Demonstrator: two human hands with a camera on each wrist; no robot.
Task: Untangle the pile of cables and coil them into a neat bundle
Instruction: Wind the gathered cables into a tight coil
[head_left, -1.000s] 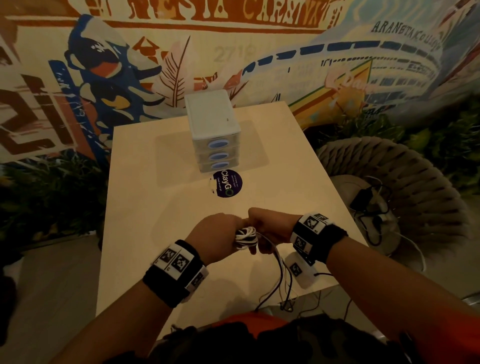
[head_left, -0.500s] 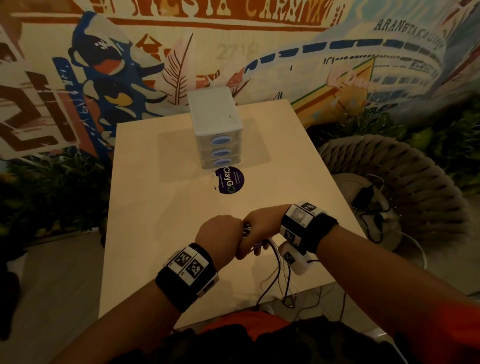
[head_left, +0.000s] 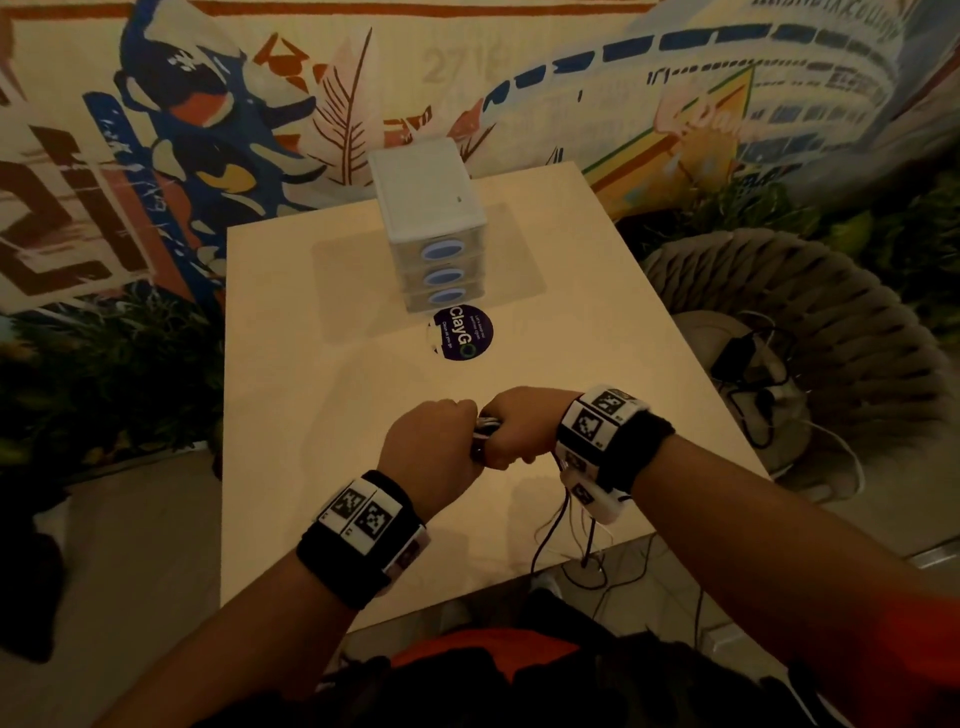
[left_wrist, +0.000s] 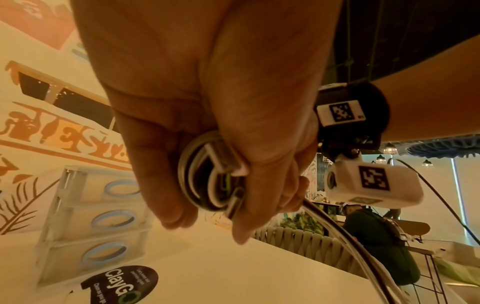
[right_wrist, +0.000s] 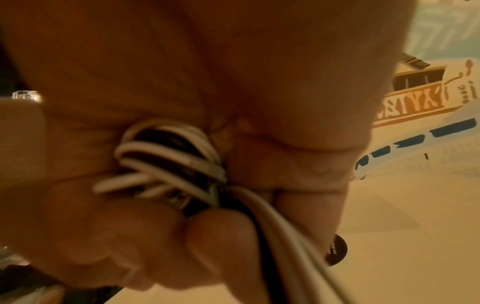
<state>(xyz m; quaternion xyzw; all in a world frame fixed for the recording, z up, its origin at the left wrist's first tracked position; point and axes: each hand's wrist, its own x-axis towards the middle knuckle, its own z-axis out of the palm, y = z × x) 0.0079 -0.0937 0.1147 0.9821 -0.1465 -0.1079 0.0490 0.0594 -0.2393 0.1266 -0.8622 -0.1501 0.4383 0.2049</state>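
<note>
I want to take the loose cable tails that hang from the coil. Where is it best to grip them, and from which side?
Probably grip the loose cable tails just below the coil, where they leave the right hand together as one strand. Come from the near table edge, underneath: further down they spread apart and hang over it.

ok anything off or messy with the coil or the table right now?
Coil is only half done: both hands, left hand and right hand, grip it, but loose cable tails hang off the table's near edge toward the floor. The ClayGo sticker has a peeling edge. Nothing spilled or broken.
</note>
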